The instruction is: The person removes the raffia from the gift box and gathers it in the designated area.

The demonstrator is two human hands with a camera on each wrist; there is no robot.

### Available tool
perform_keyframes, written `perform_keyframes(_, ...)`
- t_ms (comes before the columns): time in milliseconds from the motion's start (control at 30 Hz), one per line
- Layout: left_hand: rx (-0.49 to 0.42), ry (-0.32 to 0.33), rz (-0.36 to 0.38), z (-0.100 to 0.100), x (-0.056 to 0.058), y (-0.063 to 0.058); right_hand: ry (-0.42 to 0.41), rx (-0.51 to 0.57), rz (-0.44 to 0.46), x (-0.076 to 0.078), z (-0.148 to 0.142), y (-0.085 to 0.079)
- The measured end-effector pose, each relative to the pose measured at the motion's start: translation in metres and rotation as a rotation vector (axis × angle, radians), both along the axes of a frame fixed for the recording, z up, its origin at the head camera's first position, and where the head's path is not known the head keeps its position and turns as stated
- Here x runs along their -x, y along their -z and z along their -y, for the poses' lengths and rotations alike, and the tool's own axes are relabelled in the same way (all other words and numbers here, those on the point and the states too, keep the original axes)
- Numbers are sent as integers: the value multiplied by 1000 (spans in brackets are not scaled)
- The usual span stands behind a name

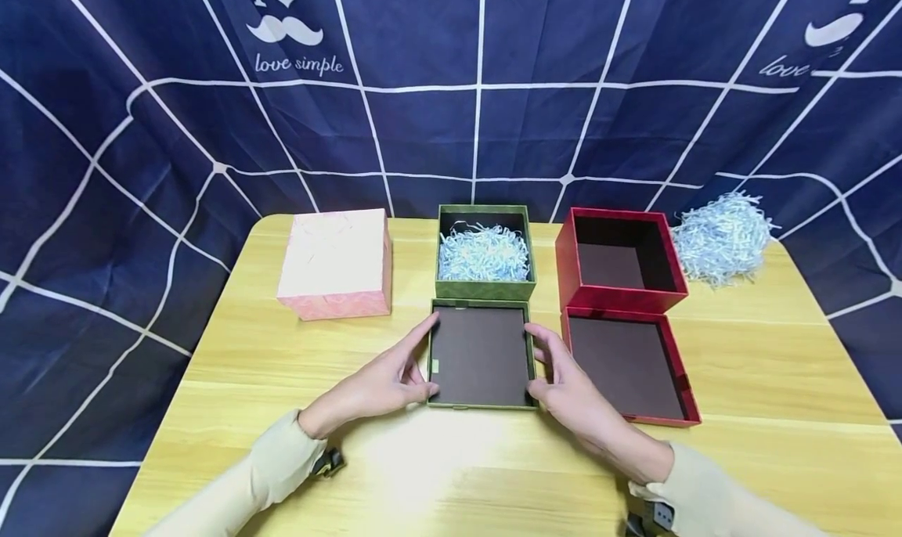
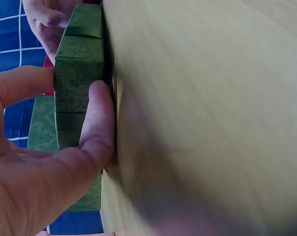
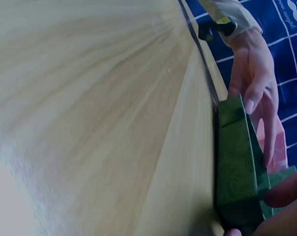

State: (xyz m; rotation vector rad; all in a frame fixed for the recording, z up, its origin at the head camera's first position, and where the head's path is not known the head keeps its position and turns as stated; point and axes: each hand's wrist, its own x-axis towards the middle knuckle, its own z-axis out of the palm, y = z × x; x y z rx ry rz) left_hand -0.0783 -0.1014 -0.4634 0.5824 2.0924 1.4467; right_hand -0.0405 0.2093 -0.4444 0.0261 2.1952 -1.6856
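A green box lid [image 1: 482, 357] lies inside-up on the table, its dark lining showing, right in front of the green box [image 1: 486, 290]. Pale blue shredded paper [image 1: 485, 254] fills that box. My left hand [image 1: 384, 380] holds the lid's left side, thumb near the front corner and index finger farther back. On the opposite side my right hand [image 1: 567, 384] grips the lid the same way. In the left wrist view, the left thumb presses the lid's patterned green wall [image 2: 72, 83]. The right wrist view has the right fingertips at the lid's edge, partly cut off by the frame.
Left of the green box stands a closed pink box [image 1: 337, 263]. To the right are an open red box [image 1: 620, 259] and its upturned red lid [image 1: 630, 365]. A heap of blue shredded paper [image 1: 726, 239] lies at the far right. A dark blue curtain [image 1: 423, 130] hangs behind the wooden table.
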Motion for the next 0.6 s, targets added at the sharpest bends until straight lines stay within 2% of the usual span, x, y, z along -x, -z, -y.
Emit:
perform_keyframes(167, 12, 5, 18, 0, 0, 3, 52, 10, 0, -1, 5, 1)
perform_keyframes(367, -27, -8, 58, 1, 0, 6, 78, 64, 7, 0, 8, 1)
perform_keyframes(600, -74, -24, 64, 2, 1, 3, 93, 137, -66, 5, 5, -7)
